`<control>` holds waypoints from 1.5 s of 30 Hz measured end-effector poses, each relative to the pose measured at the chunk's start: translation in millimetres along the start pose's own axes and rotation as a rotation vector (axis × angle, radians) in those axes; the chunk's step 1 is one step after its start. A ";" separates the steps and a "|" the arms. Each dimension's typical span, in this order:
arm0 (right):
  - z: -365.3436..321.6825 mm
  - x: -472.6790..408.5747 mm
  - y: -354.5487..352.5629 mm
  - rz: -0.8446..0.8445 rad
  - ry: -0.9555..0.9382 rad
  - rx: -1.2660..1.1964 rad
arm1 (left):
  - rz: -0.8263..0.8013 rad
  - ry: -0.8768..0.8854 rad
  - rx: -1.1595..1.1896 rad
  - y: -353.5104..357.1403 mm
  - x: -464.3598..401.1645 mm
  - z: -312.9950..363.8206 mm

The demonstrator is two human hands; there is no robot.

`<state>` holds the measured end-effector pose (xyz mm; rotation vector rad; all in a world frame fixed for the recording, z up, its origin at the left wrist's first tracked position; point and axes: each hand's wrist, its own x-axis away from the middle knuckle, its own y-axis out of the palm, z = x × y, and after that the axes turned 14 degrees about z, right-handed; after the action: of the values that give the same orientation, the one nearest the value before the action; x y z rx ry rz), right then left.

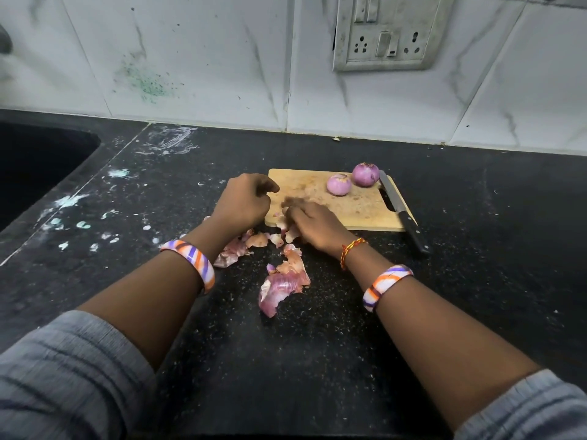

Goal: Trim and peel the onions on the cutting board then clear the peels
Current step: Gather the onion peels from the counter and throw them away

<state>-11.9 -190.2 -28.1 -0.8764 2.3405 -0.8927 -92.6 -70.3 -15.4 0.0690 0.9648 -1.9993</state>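
Two peeled purple onions, a smaller one [339, 184] and a larger one [366, 174], sit at the far right of the wooden cutting board [359, 211]. My right hand [313, 225] lies palm down over the board's near left corner, fingers blurred, touching small peel bits there. My left hand [243, 201] is curled in a fist just off the board's left edge, with nothing visible in it. Pink and purple onion peels [282, 285] lie scattered on the black counter in front of the board, with more peels [233, 250] partly under my left wrist.
A black-handled knife [401, 211] lies along the board's right edge, handle towards me. A dark sink [35, 163] is set into the counter at far left. White smears mark the counter left of the board. The tiled wall carries a socket panel [386, 33].
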 end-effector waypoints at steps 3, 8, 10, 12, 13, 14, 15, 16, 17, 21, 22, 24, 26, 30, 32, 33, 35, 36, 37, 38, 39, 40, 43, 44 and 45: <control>-9.9 3.5 1.3 0.103 0.089 -0.309 | 0.013 -0.004 -0.022 -6.1 2.7 -3.8; -5.4 7.3 5.6 0.078 0.051 -0.054 | 0.084 -0.113 -0.082 -30.4 10.1 -16.5; -12.0 15.0 11.8 0.016 0.005 -0.048 | 0.096 -0.220 -0.145 -43.2 9.6 -30.1; -20.8 21.9 17.2 -0.006 0.024 -0.162 | 0.024 -0.293 -0.230 -55.7 16.7 -42.1; -25.5 25.5 17.9 0.003 0.031 -0.221 | -0.009 -0.306 -0.227 -59.9 21.8 -46.4; -29.1 28.9 17.6 0.024 0.035 -0.270 | -0.044 -0.303 -0.198 -62.1 28.3 -48.8; -31.1 31.2 16.8 0.057 0.040 -0.299 | -0.080 -0.290 -0.157 -62.9 36.1 -48.5; -31.4 33.1 17.2 0.103 0.041 -0.293 | -0.108 -0.263 -0.118 -63.4 44.9 -45.9; -31.2 34.9 18.6 0.141 0.050 -0.266 | -0.128 -0.226 -0.083 -62.2 53.0 -42.2; -37.1 44.3 26.3 0.084 0.102 -0.275 | -0.159 -0.087 0.078 -52.0 68.8 -28.8; -40.7 46.0 28.1 0.099 0.101 -0.300 | -0.122 -0.064 0.118 -50.5 68.2 -26.6; -45.4 44.0 31.6 0.210 0.105 -0.338 | -0.005 -0.041 0.184 -52.6 60.3 -27.0; -46.1 40.8 30.7 0.329 0.142 -0.345 | 0.049 -0.013 0.134 -56.6 47.5 -32.2; -39.4 40.3 31.9 0.383 0.161 -0.275 | -0.198 -0.042 -0.073 -56.1 26.2 -48.9; -40.1 39.7 38.1 0.327 0.169 -0.223 | -0.334 -0.059 -0.076 -50.3 23.5 -51.4; -43.7 40.3 41.4 0.285 0.181 -0.214 | -0.373 -0.057 -0.071 -48.5 24.6 -50.3; -49.7 41.5 45.2 0.263 0.191 -0.241 | -0.353 -0.041 0.020 -47.7 27.5 -50.3; -51.8 44.0 45.2 0.315 0.192 -0.268 | -0.322 -0.038 0.119 -49.1 30.4 -50.6; -52.4 46.7 41.9 0.410 0.198 -0.280 | -0.277 -0.039 0.227 -51.2 32.9 -50.8; -52.4 51.4 36.2 0.524 0.210 -0.254 | -0.222 -0.049 0.310 -53.5 34.7 -53.4; -49.3 55.0 29.8 0.622 0.236 -0.184 | -0.157 -0.064 0.359 -56.4 35.7 -55.5; -43.1 57.0 24.0 0.679 0.274 -0.092 | -0.100 -0.079 0.380 -59.6 36.0 -57.6; -30.0 64.5 19.6 0.542 0.383 0.119 | -0.134 -0.075 0.312 -71.5 37.7 -58.2; -31.4 67.5 23.4 0.461 0.354 0.129 | -0.210 -0.074 0.268 -74.4 39.5 -57.1; -34.5 70.4 29.2 0.390 0.308 0.110 | -0.283 -0.072 0.222 -76.0 41.4 -55.9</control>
<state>-92.5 -209.1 -40.2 -0.2326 2.5635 -1.0282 -190.5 -39.6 -24.7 -0.0195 0.7354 -2.3475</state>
